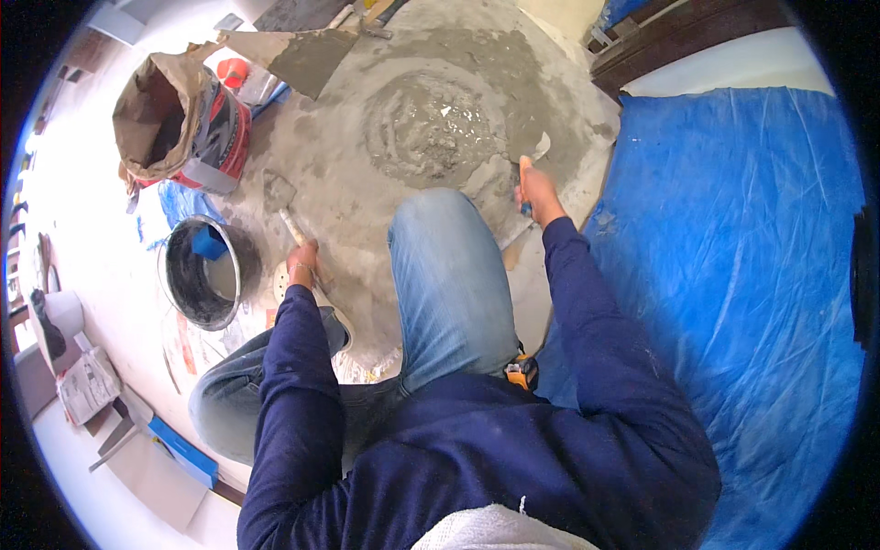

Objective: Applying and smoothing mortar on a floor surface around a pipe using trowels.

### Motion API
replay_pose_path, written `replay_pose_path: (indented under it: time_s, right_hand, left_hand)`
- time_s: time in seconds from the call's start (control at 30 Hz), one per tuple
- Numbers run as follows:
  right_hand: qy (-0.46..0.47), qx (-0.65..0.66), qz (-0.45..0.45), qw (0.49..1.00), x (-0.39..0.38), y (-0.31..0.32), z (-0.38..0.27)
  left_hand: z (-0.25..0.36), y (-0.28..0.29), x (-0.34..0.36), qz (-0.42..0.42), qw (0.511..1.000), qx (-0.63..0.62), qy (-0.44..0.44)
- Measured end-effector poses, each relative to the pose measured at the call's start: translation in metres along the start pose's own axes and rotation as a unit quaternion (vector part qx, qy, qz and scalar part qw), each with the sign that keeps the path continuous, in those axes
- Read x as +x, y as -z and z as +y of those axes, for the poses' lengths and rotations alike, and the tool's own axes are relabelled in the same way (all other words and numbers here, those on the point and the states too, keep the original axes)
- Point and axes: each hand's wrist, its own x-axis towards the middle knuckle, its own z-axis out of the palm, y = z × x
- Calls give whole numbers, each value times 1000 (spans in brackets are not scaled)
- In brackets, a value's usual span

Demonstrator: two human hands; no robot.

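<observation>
My right hand [536, 194] grips the handle of a trowel [540, 147], its blade at the right side of a mound of wet grey mortar [435, 124] spread on a dusty grey board or floor patch. My left hand [302, 261] is closed on the pale handle of a flat scraper [280, 188], whose mortar-coated blade points forward, left of my bent knee. Just left of that hand stands a dark bucket [172, 280] with a little liquid and a blue object in it.
A red bucket [234, 147] holds an open paper sack [137, 128] at upper left, near an orange-red item [234, 71]. More tools [376, 23] lie at the back. A blue tarp [724, 238] covers the right side, below dark wood [678, 37]. Boards [151, 481] lie lower left.
</observation>
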Motion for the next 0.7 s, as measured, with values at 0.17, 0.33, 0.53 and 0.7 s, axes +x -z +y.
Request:
replay_pose_path:
  time_s: [0.17,0.33,0.53,0.7]
  right_hand:
    - [53,-75,-35,995,-60,4,32]
    - [50,-47,-32,997,-85,12,42]
    - [-80,204,69,973,-85,-8,69]
    - [-83,177,-4,981,-107,-35,62]
  left_hand:
    - [50,9,-52,56,949,-302,68]
    - [98,54,-81,65,972,-223,-38]
    - [170,121,-151,35,978,-131,-157]
    - [188,178,-219,40,968,-104,-226]
